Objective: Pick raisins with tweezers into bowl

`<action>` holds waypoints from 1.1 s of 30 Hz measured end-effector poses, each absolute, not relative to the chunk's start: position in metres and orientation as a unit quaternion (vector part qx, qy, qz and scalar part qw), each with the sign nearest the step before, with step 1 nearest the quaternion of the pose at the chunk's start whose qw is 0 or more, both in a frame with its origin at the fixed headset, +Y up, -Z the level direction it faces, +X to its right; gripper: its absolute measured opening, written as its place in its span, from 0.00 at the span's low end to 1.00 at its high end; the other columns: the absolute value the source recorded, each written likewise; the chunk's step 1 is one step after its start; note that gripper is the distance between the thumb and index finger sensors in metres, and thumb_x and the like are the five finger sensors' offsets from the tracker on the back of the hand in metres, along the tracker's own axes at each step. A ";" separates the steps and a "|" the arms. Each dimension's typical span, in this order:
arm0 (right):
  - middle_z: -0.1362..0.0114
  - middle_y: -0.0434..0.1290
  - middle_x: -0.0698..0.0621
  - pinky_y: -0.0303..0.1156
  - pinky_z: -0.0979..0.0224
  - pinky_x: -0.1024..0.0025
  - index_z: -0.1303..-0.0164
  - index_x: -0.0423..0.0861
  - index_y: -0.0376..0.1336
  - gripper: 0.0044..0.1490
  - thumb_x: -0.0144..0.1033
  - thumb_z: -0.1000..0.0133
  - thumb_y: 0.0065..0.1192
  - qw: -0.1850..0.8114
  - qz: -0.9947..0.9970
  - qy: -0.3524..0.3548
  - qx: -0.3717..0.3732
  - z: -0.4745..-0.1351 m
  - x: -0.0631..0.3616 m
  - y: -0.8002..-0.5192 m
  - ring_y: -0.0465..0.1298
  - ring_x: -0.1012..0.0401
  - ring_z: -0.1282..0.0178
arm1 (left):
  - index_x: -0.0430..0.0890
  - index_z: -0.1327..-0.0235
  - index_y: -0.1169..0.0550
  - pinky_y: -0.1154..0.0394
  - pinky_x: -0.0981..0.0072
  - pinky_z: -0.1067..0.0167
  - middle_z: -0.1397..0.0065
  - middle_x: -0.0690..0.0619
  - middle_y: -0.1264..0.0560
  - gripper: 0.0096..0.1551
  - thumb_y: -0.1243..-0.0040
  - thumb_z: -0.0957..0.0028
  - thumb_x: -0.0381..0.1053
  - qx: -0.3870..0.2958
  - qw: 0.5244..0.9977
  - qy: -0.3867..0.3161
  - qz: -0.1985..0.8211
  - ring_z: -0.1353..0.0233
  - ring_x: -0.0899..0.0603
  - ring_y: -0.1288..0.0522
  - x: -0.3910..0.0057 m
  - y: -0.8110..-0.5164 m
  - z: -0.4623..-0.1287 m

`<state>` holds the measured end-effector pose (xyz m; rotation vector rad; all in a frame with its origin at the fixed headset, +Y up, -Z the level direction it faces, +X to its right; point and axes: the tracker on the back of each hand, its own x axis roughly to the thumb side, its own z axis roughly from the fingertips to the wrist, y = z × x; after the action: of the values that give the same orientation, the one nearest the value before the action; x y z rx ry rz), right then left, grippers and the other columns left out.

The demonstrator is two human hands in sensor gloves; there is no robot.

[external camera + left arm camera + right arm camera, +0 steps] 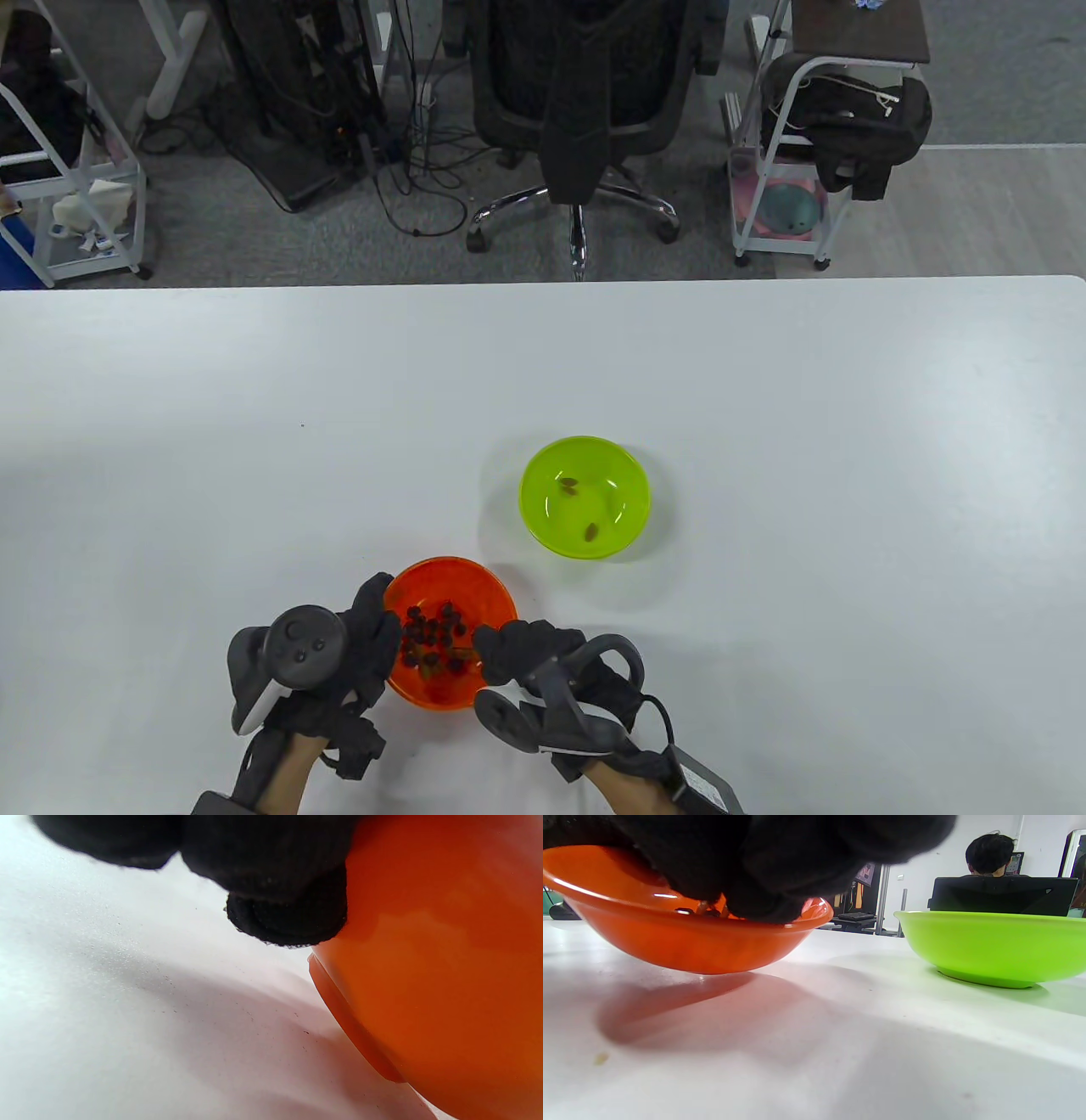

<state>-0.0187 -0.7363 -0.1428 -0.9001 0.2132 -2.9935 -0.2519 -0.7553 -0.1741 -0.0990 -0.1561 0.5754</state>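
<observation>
An orange bowl [450, 632] sits at the near edge of the white table [764, 407], between the two gloved hands. A heap of dark raisins [433, 641] lies in it, gathered toward its left and middle. In the right wrist view the bowl's base on that side appears lifted off the table, so it looks tilted, with a red-tinted shadow beneath it.

The left hand [356, 654] holds the orange bowl by its left rim: in the table view the gloved fingers curl over the edge, and in the left wrist view a black fingertip [288, 916] presses against the bowl's outer wall [445, 963].

The right hand [543, 654] reaches over the bowl's right rim, its fingers [496, 641] bunched together above the raisins. The tweezers cannot be made out clearly in any view; a thin pale glint shows under the fingers in the right wrist view, too small to identify. Whether the right hand is gripping anything cannot be told.

A lime-green bowl [584, 497] stands farther away and to the right, well apart from the orange one. Three raisins [570, 487] lie in it: a pair at the far left of the bottom and one [590, 531] toward the near side.

Beyond the far edge of the table stand an office chair [585, 110] and white wire carts [797, 153].
</observation>
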 end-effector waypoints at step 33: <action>0.42 0.80 0.59 0.79 0.56 0.76 0.33 0.57 0.70 0.25 0.48 0.40 0.63 -0.189 -0.967 0.140 -0.101 -0.187 0.064 -0.732 0.80 0.68 0.58 | 0.36 0.27 0.29 0.17 0.64 0.73 0.64 0.50 0.14 0.32 0.49 0.38 0.53 -0.056 0.953 -0.061 0.293 0.77 0.55 0.17 -0.258 -0.758 -0.179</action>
<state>0.0642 -0.7317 -0.1870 -0.3617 0.5021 -3.4661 -0.2582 -0.7576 -0.1789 -0.1130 -0.1241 0.5956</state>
